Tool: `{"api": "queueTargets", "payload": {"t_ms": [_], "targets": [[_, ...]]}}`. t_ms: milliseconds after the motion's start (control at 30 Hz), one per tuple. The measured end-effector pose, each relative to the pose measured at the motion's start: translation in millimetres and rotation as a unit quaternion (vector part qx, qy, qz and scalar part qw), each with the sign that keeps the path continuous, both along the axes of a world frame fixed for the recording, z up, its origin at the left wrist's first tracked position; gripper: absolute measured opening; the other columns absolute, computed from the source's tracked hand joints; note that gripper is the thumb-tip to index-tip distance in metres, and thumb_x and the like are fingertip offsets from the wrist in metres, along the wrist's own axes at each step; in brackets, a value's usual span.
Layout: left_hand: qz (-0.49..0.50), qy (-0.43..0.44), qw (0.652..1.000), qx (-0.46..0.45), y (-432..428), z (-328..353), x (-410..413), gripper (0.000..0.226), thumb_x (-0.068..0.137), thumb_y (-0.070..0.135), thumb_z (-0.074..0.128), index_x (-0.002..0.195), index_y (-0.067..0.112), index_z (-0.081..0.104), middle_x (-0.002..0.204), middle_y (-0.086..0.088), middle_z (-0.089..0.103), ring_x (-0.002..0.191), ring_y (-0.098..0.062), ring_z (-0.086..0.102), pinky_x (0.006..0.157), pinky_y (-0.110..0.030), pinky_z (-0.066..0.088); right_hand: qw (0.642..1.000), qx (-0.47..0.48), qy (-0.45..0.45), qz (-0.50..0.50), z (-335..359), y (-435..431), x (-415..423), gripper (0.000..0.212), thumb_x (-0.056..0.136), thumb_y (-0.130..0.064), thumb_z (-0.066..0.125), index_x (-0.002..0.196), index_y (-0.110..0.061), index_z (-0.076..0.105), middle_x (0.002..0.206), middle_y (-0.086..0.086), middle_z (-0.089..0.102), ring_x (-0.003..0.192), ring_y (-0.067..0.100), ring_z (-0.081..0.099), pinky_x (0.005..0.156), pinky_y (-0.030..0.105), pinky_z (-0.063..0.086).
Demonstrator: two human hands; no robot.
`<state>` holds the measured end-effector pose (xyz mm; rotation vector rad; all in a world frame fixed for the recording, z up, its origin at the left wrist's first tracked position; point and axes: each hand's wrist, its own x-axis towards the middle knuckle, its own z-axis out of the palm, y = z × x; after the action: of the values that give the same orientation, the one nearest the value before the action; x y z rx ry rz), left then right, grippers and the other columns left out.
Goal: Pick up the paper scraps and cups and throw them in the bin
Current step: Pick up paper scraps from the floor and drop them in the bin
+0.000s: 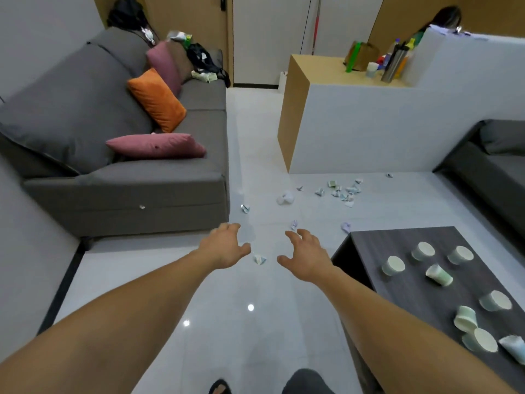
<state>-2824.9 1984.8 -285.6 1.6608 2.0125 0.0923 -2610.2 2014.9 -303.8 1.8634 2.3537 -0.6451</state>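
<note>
Head view.
- Left grip (227,245): released, fingers spread, holding nothing.
- Right grip (305,257): released, fingers spread, empty.
- Nearest scrap (260,259): on the floor between the two grips; neither touches it.
- Other paper scraps (345,190): scattered on the floor further off, with a loose cluster below the white partition.
- Cups (394,265): several on the dark desk (369,243), near right, some tipped over.
- Bin: not in view.
- Progress, as judged: nothing collected yet; every scrap and cup is left to do.

light: even, bright | glare: floor (250,307) spots | edges: wide-angle bowing
</note>
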Motion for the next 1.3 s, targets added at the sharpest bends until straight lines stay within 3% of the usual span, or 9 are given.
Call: {"api": "queueTargets", "payload": {"t_ms": [267, 600, 833, 1100, 1300], "targets": [[0.031, 0.006, 0.998, -0.049, 147, -34, -20, 0.072, 0.086, 0.051, 0.052, 0.147, 0.021, 0.027, 0.151, -0.007, 0.031, 0.133, -0.03, 0.036, 0.107, -0.047, 0.035, 0.998, -0.044, 0.008, 0.035, -46, 163, -24, 0.075, 0.09, -0.053, 0.054, 0.152, -0.028, 0.021, 0.16, 0.002, 0.014, 0.145, 0.026, 0.014, 0.111, 0.047, 0.029], [0.144, -0.025, 0.97, -0.195, 319, -168, -13, 0.07, 0.09, 0.049, 0.05, 0.149, 0.019, 0.025, 0.153, -0.006, 0.027, 0.135, -0.028, 0.034, 0.109, -0.044, 0.034, 0.982, -0.163, -0.008, 0.092, -199, 373, -27, 0.074, 0.09, -0.054, 0.052, 0.152, -0.028, 0.02, 0.158, 0.003, 0.016, 0.142, 0.025, 0.02, 0.107, 0.045, 0.035], [0.161, -0.079, 0.946, -0.269, 382, -358, -11, 0.067, 0.092, 0.049, 0.048, 0.149, 0.023, 0.024, 0.154, -0.003, 0.026, 0.136, -0.023, 0.034, 0.11, -0.038, 0.033, 0.966, -0.247, -0.034, 0.069, -393, 444, -39, 0.077, 0.088, -0.051, 0.056, 0.151, -0.029, 0.018, 0.156, 0.002, 0.017, 0.14, 0.025, 0.021, 0.102, 0.044, 0.041], [0.178, -0.115, 0.928, -0.306, 383, -627, -33, 0.07, 0.091, 0.048, 0.051, 0.15, 0.024, 0.022, 0.153, -0.004, 0.028, 0.134, -0.023, 0.037, 0.11, -0.039, 0.033, 0.963, -0.239, -0.092, 0.081, -669, 444, -72, 0.078, 0.083, -0.051, 0.064, 0.145, -0.023, 0.027, 0.144, 0.006, 0.032, 0.128, 0.029, 0.037, 0.09, 0.041, 0.045], [0.269, -0.173, 0.894, -0.314, 334, -745, -43, 0.068, 0.089, 0.048, 0.055, 0.147, 0.026, 0.027, 0.148, -0.001, 0.037, 0.128, -0.021, 0.044, 0.091, -0.027, 0.035, 0.969, -0.188, -0.126, 0.097, -796, 418, -86, 0.072, 0.078, -0.046, 0.069, 0.134, -0.016, 0.036, 0.129, 0.01, 0.036, 0.116, 0.031, 0.04, 0.076, 0.04, 0.047]]}}
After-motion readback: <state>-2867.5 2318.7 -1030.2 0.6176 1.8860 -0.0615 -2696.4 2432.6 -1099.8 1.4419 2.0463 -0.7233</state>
